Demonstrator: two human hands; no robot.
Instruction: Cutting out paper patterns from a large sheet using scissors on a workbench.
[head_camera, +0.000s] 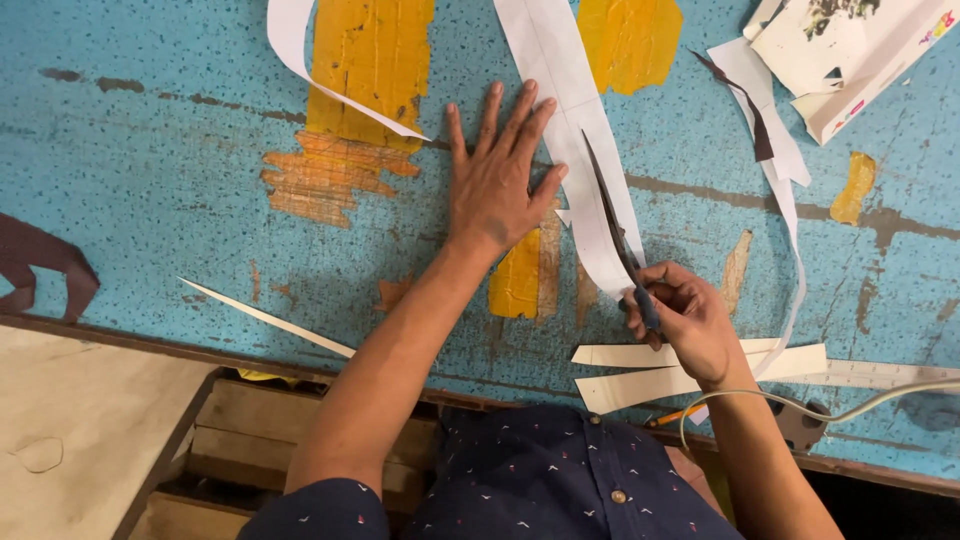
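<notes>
My left hand (495, 180) lies flat with fingers spread, pressing on the left edge of a long white paper strip (570, 110) on the worn blue tabletop (150, 170). In my right hand (685, 315) I grip the handles of dark scissors (612, 215). Their blades point away from me and lie along the strip, cutting up its length. The lower end of the strip sits just in front of my right hand.
Cut white strips (690, 368) lie near the table's front edge, with a thin sliver (265, 318) to the left. A curled strip (300, 55) lies at the top, paper scraps and a box (850, 50) top right. A white cable (860, 405) runs at the right.
</notes>
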